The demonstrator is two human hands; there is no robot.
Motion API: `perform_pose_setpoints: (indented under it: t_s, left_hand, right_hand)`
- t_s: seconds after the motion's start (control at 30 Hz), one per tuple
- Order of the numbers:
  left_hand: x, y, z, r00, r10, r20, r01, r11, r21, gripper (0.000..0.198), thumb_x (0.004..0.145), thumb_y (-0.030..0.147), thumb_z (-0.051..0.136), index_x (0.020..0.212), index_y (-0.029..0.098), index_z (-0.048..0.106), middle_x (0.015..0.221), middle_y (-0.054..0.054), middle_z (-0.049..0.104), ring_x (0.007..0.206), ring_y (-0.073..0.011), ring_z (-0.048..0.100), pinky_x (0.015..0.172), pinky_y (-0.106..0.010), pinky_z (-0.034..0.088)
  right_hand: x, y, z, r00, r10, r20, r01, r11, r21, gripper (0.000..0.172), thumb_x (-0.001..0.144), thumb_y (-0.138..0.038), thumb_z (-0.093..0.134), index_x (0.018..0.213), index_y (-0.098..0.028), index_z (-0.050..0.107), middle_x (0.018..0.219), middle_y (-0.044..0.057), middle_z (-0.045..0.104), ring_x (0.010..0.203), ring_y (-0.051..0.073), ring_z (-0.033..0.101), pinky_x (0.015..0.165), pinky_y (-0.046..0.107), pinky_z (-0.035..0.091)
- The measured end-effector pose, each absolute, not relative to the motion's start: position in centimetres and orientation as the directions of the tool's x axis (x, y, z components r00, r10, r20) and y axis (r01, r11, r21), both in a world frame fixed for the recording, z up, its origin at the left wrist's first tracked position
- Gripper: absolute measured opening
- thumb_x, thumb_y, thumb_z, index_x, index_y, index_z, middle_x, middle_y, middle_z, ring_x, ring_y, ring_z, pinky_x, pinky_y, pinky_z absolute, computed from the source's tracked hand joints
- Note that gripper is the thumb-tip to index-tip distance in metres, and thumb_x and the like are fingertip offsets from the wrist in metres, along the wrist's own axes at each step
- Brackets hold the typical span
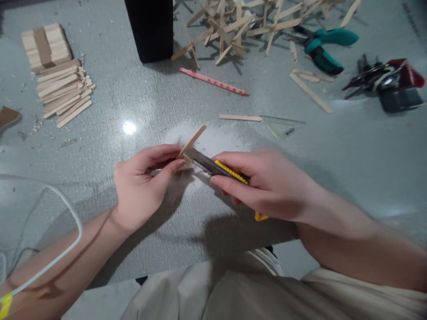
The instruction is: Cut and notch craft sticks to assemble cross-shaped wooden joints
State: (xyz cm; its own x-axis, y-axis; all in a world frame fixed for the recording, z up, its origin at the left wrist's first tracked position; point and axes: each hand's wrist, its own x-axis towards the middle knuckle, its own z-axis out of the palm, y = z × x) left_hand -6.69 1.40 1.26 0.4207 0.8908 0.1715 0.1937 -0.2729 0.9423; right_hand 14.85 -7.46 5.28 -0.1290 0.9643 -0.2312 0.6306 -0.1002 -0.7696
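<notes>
My left hand [147,180] pinches a wooden craft stick [192,141] between thumb and fingers, its rounded end pointing up and to the right. My right hand [263,184] is closed around a yellow and dark utility knife [213,166]. The knife's tip meets the stick, or lies just beside it, close to my left fingertips; the exact contact is too small to tell. Pale powder [216,141] is spread on the grey table [110,164] beneath and beyond the hands.
A stick bundle [46,46] and loose sticks [66,93] lie left. Beyond the hands are a black object [151,31], pink pencil [213,81], set square [280,126], stick pile [230,26] and teal pliers [322,46]. A white cable [71,209] arches over my left forearm.
</notes>
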Motion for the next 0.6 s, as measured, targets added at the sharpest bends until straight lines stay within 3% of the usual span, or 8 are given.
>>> perform_pose_setpoints:
  t_s: [0.27, 0.47, 0.6]
  left_hand:
    - [-7.1, 2.0, 1.4, 0.539, 0.795, 0.279, 0.265, -0.474, 0.839, 0.017, 0.09, 0.022, 0.082, 0.107, 0.028, 0.081, 0.098, 0.002, 0.084, 0.086, -0.0171, 0.081, 0.081, -0.028, 0.068]
    - [-7.0, 2.0, 1.4, 0.552, 0.797, 0.244, 0.253, -0.438, 0.863, 0.015, 0.091, 0.021, 0.081, 0.104, 0.029, 0.081, 0.097, 0.001, 0.083, 0.085, -0.0183, 0.081, 0.081, -0.032, 0.068]
    - [-7.0, 2.2, 1.2, 0.55, 0.808, 0.213, 0.205, -0.378, 0.903, 0.015, 0.092, 0.022, 0.081, 0.105, 0.028, 0.082, 0.099, 0.001, 0.084, 0.085, -0.0173, 0.081, 0.08, -0.03, 0.068]
  right_hand:
    - [16.4, -7.1, 6.2, -0.216, 0.929, -0.3, 0.635, -0.1, -0.766, 0.03, 0.098, -0.038, 0.055, 0.072, -0.024, 0.051, 0.052, -0.005, 0.047, 0.046, 0.012, 0.04, 0.051, 0.03, 0.025]
    - [16.5, -7.1, 5.9, -0.219, 0.944, -0.246, 0.624, -0.058, -0.78, 0.028, 0.098, -0.036, 0.057, 0.074, -0.023, 0.054, 0.05, -0.006, 0.045, 0.043, 0.01, 0.038, 0.048, 0.028, 0.025]
    - [17.0, -7.0, 5.9, -0.228, 0.934, -0.274, 0.5, -0.129, -0.856, 0.025, 0.097, -0.037, 0.063, 0.077, -0.022, 0.06, 0.053, -0.005, 0.053, 0.044, 0.01, 0.049, 0.044, 0.025, 0.03]
